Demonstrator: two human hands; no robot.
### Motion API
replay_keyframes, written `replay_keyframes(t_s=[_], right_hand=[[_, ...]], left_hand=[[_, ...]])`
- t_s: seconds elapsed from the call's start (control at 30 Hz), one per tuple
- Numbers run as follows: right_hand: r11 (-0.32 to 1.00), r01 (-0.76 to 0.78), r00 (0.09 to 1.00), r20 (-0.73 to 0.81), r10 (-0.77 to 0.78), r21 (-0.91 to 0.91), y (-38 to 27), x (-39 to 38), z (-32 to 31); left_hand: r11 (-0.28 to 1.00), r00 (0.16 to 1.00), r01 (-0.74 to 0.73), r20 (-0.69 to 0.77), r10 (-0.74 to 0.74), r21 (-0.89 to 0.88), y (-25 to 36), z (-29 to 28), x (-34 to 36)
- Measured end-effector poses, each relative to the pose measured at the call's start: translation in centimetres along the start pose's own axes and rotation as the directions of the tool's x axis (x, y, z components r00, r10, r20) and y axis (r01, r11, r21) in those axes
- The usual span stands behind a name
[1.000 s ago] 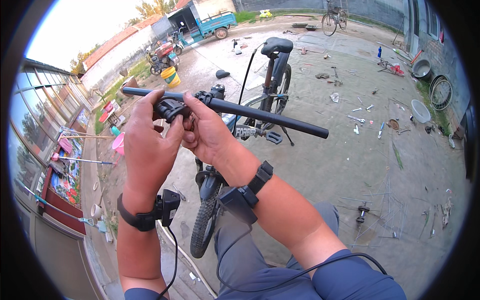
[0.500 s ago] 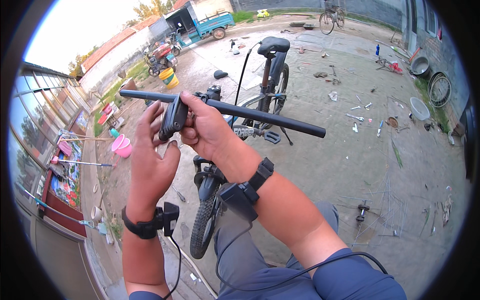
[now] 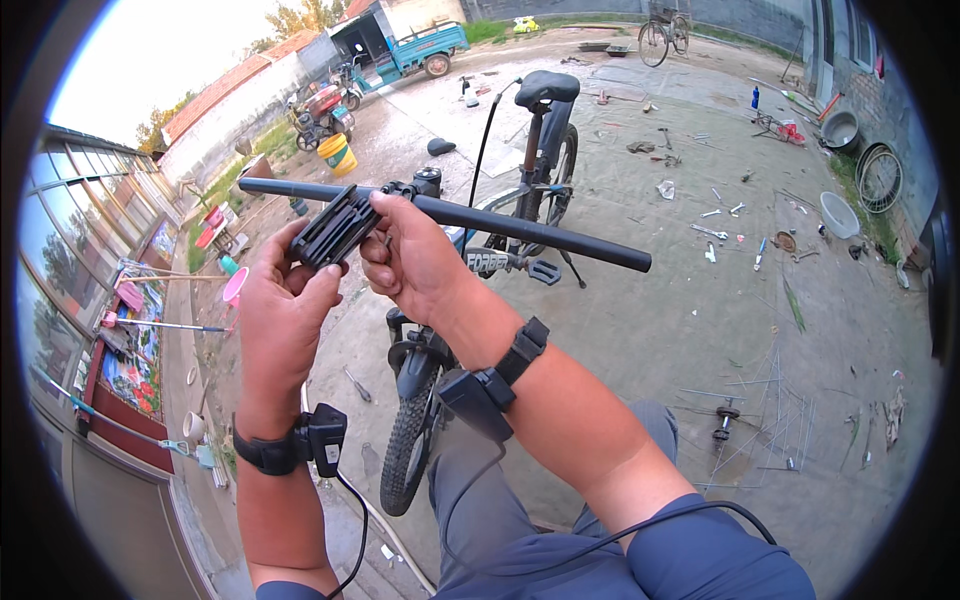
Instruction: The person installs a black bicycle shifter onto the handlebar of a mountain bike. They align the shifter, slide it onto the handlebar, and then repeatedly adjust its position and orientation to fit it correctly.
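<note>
A black folding multi-tool [image 3: 338,230], its slim blades lying side by side, is held in front of the bicycle's straight black handlebar [image 3: 545,236]. My left hand [image 3: 283,318] is closed around its left end, with the thumb along the lower edge. My right hand [image 3: 418,262] pinches its right end between thumb and fingers. Beneath my hands stands the bicycle, with its front tyre [image 3: 404,458] toward me and its black saddle [image 3: 547,88] farther off. The multi-tool and my hands hide part of the handlebar and stem.
Several wrenches [image 3: 710,232] lie on the ground to the right, nearer me a wheel hub [image 3: 724,424] among loose spokes. A screwdriver [image 3: 357,385] lies left of the front tyre. A yellow bucket [image 3: 337,155] and a detached saddle [image 3: 440,147] are farther back.
My left hand has gone from loosely spread fingers to a grip on the multi-tool's left end. The multi-tool has tilted, showing its row of blades. My right hand has barely moved.
</note>
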State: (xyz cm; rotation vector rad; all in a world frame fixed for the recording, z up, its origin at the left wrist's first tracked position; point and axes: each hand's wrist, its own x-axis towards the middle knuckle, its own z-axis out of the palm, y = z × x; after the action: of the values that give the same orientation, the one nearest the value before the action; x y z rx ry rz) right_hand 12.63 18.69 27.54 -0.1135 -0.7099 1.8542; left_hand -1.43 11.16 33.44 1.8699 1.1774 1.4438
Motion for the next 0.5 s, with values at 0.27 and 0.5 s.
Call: replay_keyframes(t_s=[0.27, 0.5], right_hand=[[0.998, -0.030, 0.999, 0.041, 0.028, 0.055, -0.1, -0.3, 0.4], [0.994, 0.009, 0.999, 0.035, -0.012, 0.106, 0.1, 0.1, 1.3]], left_hand=[[0.836, 0.958, -0.267, 0.040, 0.283, 0.480, 1.3, -0.8, 2.4], [0.549, 0.738, -0.649, 0.263, 0.621, 0.527, 2.2, 0.3, 3.1]])
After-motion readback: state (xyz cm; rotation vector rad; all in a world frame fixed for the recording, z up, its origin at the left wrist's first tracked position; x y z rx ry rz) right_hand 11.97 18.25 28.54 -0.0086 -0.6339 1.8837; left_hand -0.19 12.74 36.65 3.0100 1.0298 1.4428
